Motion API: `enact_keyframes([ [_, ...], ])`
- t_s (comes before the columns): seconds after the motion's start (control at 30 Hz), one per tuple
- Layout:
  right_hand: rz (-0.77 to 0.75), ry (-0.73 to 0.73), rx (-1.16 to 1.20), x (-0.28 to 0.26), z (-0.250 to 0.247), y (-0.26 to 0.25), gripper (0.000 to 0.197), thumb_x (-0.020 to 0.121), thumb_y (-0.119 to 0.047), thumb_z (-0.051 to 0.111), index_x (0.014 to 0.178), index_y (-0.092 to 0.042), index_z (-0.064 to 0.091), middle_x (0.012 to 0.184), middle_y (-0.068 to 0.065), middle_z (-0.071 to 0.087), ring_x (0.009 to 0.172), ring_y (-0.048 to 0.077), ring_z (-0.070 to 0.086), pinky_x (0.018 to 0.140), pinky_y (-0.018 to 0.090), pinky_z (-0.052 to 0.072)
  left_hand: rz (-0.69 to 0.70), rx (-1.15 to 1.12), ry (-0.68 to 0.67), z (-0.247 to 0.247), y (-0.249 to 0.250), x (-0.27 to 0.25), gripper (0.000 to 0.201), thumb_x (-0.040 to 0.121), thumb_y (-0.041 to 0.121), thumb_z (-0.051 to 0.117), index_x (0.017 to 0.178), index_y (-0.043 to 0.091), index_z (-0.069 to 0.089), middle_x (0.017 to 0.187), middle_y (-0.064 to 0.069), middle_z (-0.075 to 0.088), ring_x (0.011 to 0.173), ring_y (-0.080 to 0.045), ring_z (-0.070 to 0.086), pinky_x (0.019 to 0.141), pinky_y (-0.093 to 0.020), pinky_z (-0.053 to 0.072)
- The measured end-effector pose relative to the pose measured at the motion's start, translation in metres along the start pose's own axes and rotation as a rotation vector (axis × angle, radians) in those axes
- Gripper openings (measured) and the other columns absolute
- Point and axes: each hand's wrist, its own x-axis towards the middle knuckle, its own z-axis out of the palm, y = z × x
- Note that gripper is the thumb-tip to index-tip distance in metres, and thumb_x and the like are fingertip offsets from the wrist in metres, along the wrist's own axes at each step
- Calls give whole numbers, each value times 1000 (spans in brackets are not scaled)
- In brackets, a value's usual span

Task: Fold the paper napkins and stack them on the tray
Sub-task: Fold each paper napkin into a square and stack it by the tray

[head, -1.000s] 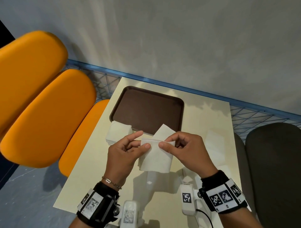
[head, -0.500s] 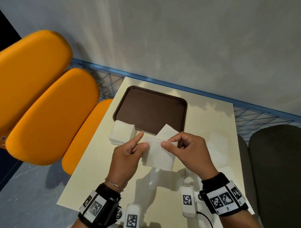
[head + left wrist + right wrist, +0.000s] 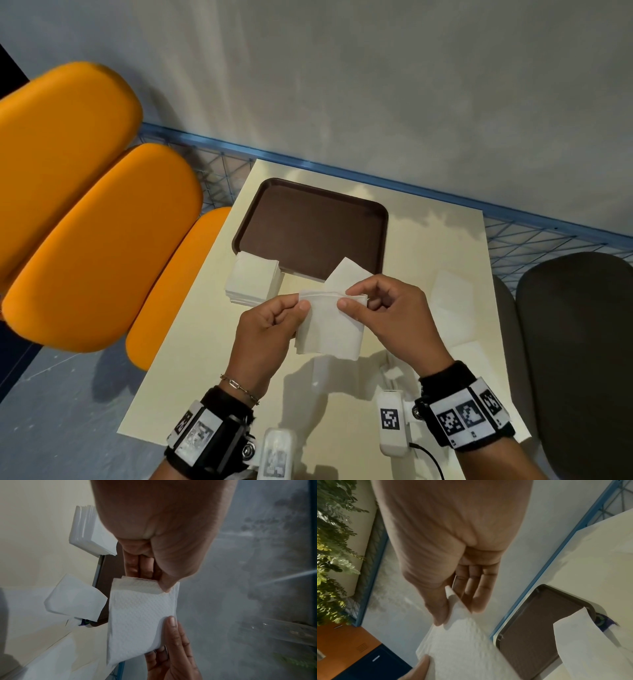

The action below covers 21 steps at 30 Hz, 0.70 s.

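Note:
A white paper napkin (image 3: 330, 325) hangs in the air above the table, held by its top edge. My left hand (image 3: 270, 329) pinches the top left corner between thumb and curled fingers. My right hand (image 3: 387, 315) pinches the top right corner. The left wrist view shows the napkin (image 3: 140, 615) with its layered top edge, the right wrist view the napkin (image 3: 465, 642) from the side. The brown tray (image 3: 308, 226) lies bare at the far side of the table. A stack of napkins (image 3: 253, 281) sits at the tray's near left corner. Another napkin (image 3: 346, 270) sticks up behind my hands.
The cream table (image 3: 428, 246) holds loose napkins (image 3: 452, 301) at the right. Orange chairs (image 3: 96, 240) stand to the left, a dark chair (image 3: 575, 342) to the right. A blue wire rail (image 3: 376, 181) and grey wall lie behind.
My left index finger, stretched out before, has curled down onto the napkin's corner. Both hands have kept the napkin at about the same place.

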Motion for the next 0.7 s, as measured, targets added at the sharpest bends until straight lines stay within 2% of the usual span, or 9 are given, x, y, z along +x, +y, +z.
enact_keyframes([
  [0.07, 33, -33, 82, 1, -1, 2, 19, 82, -27, 91, 94, -36, 80, 77, 2, 69, 66, 13, 59, 72, 33, 62, -13, -25, 0, -2, -1, 1, 14, 99, 20, 70, 101, 29, 80, 96, 10, 80, 85, -2, 72, 78, -30, 63],
  [0.13, 66, -65, 182, 0, -2, 3, 23, 86, -17, 88, 102, -30, 79, 80, 6, 74, 70, 18, 65, 79, 44, 65, -29, -43, -11, -4, -1, 1, 13, 98, 19, 70, 99, 27, 81, 96, 9, 80, 81, -3, 71, 74, -28, 61],
  [0.23, 125, -93, 276, -2, -1, 8, 26, 88, -7, 84, 110, -18, 77, 77, 7, 76, 72, 18, 69, 77, 37, 62, -62, -61, -28, -8, -4, 0, 13, 98, 18, 71, 96, 23, 82, 95, 2, 80, 79, -9, 70, 72, -31, 60],
  [0.33, 216, -93, 334, -5, 6, 17, 31, 89, -5, 82, 117, -18, 76, 77, 8, 76, 76, 16, 71, 78, 34, 58, -96, -60, -36, -10, -13, 1, 14, 97, 18, 72, 94, 24, 84, 93, -5, 80, 78, -16, 68, 73, -40, 58],
  [0.4, 299, -141, 373, -7, 11, 23, 38, 91, -8, 81, 126, -20, 71, 84, 7, 78, 85, 18, 75, 81, 36, 59, -104, -28, -28, -11, -19, 1, 15, 98, 19, 72, 93, 26, 84, 91, -3, 80, 78, -16, 68, 73, -40, 58],
  [0.5, 376, -312, 357, -12, 19, 28, 48, 90, -8, 82, 133, -20, 62, 103, 11, 81, 101, 30, 78, 88, 42, 63, -101, 0, -6, -14, -26, 3, 12, 98, 19, 71, 97, 22, 83, 89, 0, 80, 77, -13, 69, 70, -37, 57],
  [0.57, 378, -342, 295, -14, 22, 29, 47, 89, -4, 82, 130, -16, 64, 99, 15, 81, 98, 35, 78, 84, 44, 65, -106, 7, 9, -18, -31, 6, 10, 97, 20, 73, 98, 21, 83, 89, 0, 80, 77, -14, 68, 68, -36, 56],
  [0.63, 390, -311, 264, -14, 25, 29, 44, 88, -3, 83, 128, -13, 65, 94, 17, 81, 93, 36, 79, 80, 43, 66, -116, 17, 16, -21, -34, 10, 10, 96, 20, 73, 97, 21, 83, 89, -1, 80, 76, -16, 67, 68, -38, 55],
  [0.7, 411, -317, 269, -13, 28, 29, 44, 88, -6, 84, 128, -11, 64, 93, 17, 80, 91, 35, 79, 79, 42, 65, -114, 21, 43, -23, -35, 12, 10, 96, 20, 74, 95, 23, 83, 88, 2, 80, 76, -13, 68, 68, -35, 57],
])
